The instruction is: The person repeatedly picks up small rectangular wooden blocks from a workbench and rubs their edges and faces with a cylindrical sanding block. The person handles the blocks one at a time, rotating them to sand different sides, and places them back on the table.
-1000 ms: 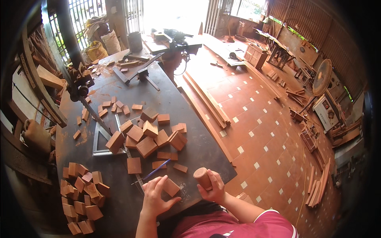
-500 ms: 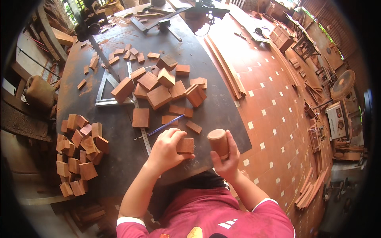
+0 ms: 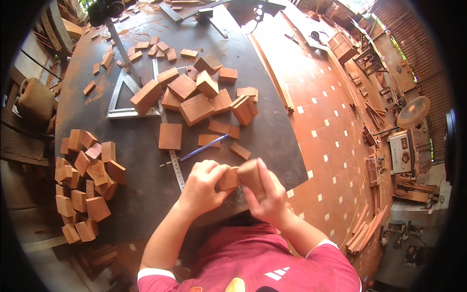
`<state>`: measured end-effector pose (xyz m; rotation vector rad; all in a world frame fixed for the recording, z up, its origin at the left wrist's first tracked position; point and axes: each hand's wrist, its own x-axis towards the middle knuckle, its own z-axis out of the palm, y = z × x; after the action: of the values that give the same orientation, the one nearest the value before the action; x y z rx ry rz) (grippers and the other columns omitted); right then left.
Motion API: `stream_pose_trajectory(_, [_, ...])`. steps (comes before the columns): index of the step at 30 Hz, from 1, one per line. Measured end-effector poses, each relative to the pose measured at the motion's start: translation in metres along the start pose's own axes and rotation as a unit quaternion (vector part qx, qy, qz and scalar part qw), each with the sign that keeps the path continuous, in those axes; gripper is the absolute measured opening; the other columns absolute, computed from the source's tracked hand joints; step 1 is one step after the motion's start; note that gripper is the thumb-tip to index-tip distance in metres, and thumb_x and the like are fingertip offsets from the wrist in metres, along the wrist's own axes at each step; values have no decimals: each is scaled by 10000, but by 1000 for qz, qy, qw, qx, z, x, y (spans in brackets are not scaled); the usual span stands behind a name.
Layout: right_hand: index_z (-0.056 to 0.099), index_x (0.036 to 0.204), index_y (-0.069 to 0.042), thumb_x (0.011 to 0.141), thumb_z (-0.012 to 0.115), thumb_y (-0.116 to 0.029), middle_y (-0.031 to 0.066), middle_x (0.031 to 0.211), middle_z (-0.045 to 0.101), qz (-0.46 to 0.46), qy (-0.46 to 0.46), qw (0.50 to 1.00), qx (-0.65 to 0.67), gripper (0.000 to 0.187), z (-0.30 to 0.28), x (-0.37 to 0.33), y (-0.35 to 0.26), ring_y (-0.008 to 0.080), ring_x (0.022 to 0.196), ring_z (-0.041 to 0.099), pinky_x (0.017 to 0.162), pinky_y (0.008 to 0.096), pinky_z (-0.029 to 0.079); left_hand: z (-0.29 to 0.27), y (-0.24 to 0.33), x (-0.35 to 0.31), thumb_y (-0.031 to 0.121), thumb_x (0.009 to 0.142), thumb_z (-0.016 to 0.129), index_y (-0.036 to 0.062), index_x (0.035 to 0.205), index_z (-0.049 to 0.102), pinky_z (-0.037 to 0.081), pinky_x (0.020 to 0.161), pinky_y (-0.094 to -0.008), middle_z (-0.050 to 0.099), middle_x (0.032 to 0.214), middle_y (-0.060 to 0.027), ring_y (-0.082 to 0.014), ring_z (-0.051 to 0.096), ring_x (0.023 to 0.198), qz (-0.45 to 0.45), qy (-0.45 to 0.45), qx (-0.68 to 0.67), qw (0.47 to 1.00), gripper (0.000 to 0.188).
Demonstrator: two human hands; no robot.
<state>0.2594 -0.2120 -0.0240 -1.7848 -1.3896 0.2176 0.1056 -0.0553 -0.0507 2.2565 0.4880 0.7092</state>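
Note:
At the near edge of the dark worktable, my left hand [image 3: 198, 189] is closed around a small reddish-brown wooden block [image 3: 228, 179]. My right hand [image 3: 270, 200] grips a rounded, cylinder-like wooden piece [image 3: 251, 177], tilted to the left. Its upper end meets the right side of the block, or very nearly so. Just beyond my hands a blue pen [image 3: 203, 148] lies across a small flat block [image 3: 208, 140]. A steel ruler [image 3: 176, 171] runs away from me beside my left hand, with a square block [image 3: 170, 136] on it.
Many wooden blocks [image 3: 196, 109] are heaped mid-table, and another pile [image 3: 79, 200] sits at the left. A metal triangle square [image 3: 127, 113] lies beside a dark upright bar [image 3: 124, 53]. Right of the table, long wood strips [image 3: 275, 73] lie near the tiled floor [image 3: 331, 146].
My right hand has moved left, tipping the rounded piece and bringing it against or close to the block. My left hand keeps its hold. The view has shifted slightly.

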Motion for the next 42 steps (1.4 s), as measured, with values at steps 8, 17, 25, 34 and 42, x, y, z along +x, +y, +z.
stream_pose_trajectory(8, [441, 1554, 118, 866, 814, -69, 309, 1124, 697, -21, -6, 1000, -16, 804, -5, -9, -6, 437, 950, 733, 870, 455, 599, 4, -5, -2, 195, 689, 942, 40, 1114, 732, 499, 860, -422, 697, 995, -106, -311, 662, 939, 11, 11, 9, 1000, 500])
stream_pose_trajectory(17, [445, 1564, 99, 876, 818, -79, 305, 1120, 686, -1, 10, 1000, -14, 803, 2, -11, 3, 440, 953, 709, 865, 458, 594, 3, -2, -1, 179, 700, 924, 32, 1132, 715, 495, 876, -436, 679, 987, -115, -322, 653, 939, 9, 1, 5, 1000, 501])
stream_pose_trajectory(25, [455, 1557, 92, 861, 821, -46, 304, 1139, 670, -31, 19, 999, -39, 799, 3, -12, -4, 428, 955, 703, 823, 449, 604, 3, 0, 0, 171, 680, 937, 30, 1119, 732, 514, 865, -428, 692, 984, -114, -317, 661, 925, 11, 5, 17, 1000, 506])
stream_pose_trajectory(34, [447, 1552, 106, 844, 821, -14, 296, 1106, 675, -36, 21, 998, -44, 809, 6, -4, -2, 427, 945, 693, 818, 468, 595, 7, -1, -2, 164, 674, 936, 30, 1135, 731, 516, 860, -431, 694, 993, -121, -323, 663, 913, 16, 10, 11, 1000, 522])
stream_pose_trajectory(42, [482, 1544, 76, 872, 823, -88, 314, 1188, 660, -50, 35, 995, -82, 771, 12, 7, -2, 441, 970, 714, 799, 458, 622, 4, 3, -1, 156, 704, 907, 23, 1147, 713, 503, 851, -439, 674, 991, -132, -339, 649, 928, 25, -2, 13, 1000, 502])
